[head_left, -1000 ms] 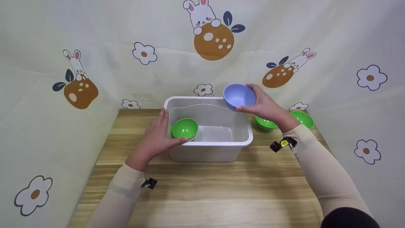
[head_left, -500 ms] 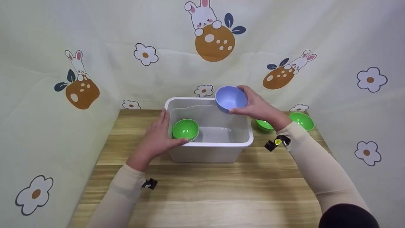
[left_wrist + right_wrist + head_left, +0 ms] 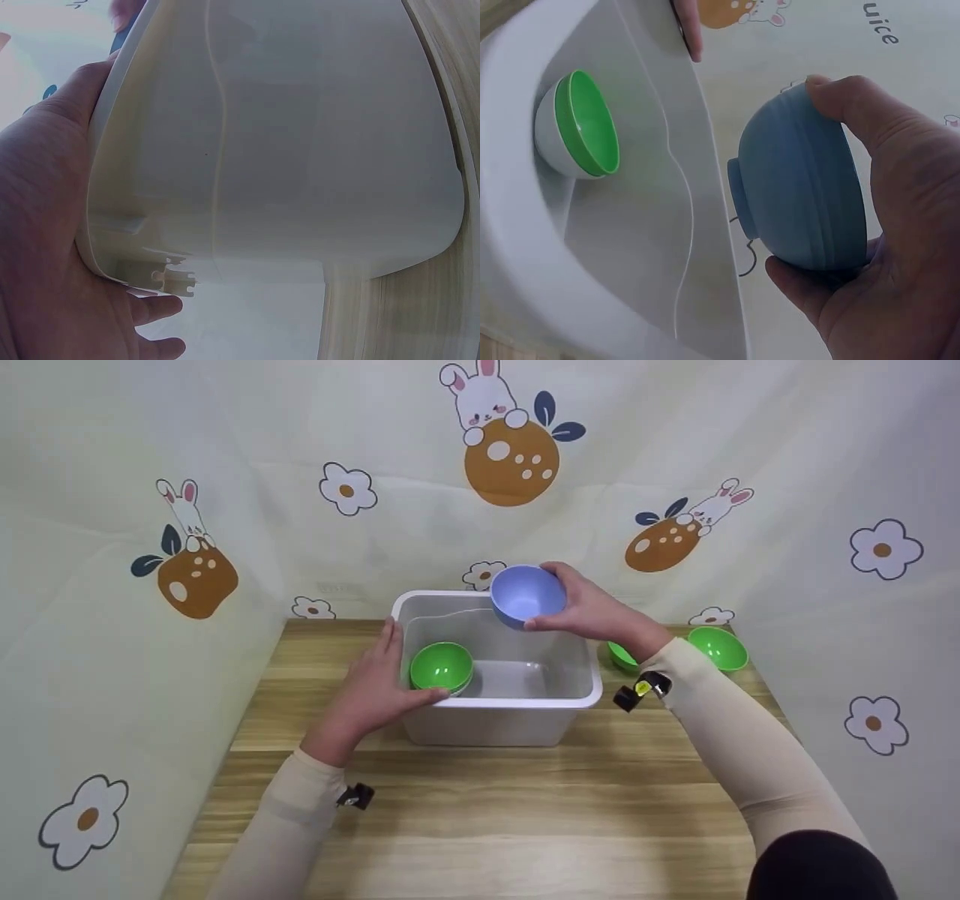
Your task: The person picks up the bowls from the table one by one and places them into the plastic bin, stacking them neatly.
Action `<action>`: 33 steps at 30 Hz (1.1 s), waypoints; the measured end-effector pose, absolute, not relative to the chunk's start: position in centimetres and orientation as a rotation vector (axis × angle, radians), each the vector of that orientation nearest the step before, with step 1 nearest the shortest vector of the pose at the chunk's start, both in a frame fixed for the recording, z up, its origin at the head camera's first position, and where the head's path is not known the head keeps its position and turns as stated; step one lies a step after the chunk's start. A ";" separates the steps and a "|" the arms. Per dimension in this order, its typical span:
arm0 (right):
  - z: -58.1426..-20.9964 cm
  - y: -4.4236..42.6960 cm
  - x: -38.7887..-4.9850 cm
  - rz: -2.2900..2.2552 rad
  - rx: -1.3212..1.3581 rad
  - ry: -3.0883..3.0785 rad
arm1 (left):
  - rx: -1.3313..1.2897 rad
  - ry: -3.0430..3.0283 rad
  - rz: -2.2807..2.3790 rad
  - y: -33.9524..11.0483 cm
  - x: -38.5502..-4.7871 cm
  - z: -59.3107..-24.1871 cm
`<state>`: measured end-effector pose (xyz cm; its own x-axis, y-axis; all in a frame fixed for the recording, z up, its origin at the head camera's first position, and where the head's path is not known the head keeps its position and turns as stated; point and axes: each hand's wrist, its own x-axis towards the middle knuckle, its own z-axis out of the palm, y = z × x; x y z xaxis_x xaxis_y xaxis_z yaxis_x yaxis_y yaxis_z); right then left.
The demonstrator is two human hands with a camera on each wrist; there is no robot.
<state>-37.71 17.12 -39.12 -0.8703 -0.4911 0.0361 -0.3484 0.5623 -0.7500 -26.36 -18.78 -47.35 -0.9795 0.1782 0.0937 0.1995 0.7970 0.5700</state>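
Note:
My right hand [image 3: 592, 604] grips a blue bowl [image 3: 527, 596] by its right side, thumb in front and fingers behind. The bowl is held tilted over the back rim of a light grey plastic bin [image 3: 495, 725]. In the right wrist view the blue bowl [image 3: 802, 184] shows its outer wall and foot. My left hand [image 3: 367, 682] rests on the bin's front left corner, its thumb along the front rim and its straight fingers along the left side. Inside the bin at the left sits a green bowl [image 3: 442, 666], nested in a white bowl [image 3: 551, 135].
Right of the bin, a green bowl [image 3: 621, 657] is partly hidden behind my right wrist. Another green bowl [image 3: 718, 649] stands farther right, near the side curtain. The wooden table [image 3: 480, 817] runs up to a printed curtain [image 3: 405, 540] at the back.
My right hand has carried the blue bowl leftward along the bin's back rim. The left hand, the bin and the other bowls stay in place.

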 end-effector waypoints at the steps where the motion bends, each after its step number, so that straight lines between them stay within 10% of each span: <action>1: -39.1 16.9 -37.8 -1.191 -0.712 2.611 | -0.313 -2.943 -0.937 -18.8 -26.4 -47.4; 33: -40.1 11.0 -40.6 -1.159 -1.019 2.428 | -0.316 -2.958 -0.922 -18.8 -26.3 -47.4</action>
<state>-40.58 11.02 -40.12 -0.7187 -0.6928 0.0597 -0.4823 0.4348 -0.7605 -26.33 -18.76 -47.36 -0.9791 0.1843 0.0858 0.2005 0.8041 0.5596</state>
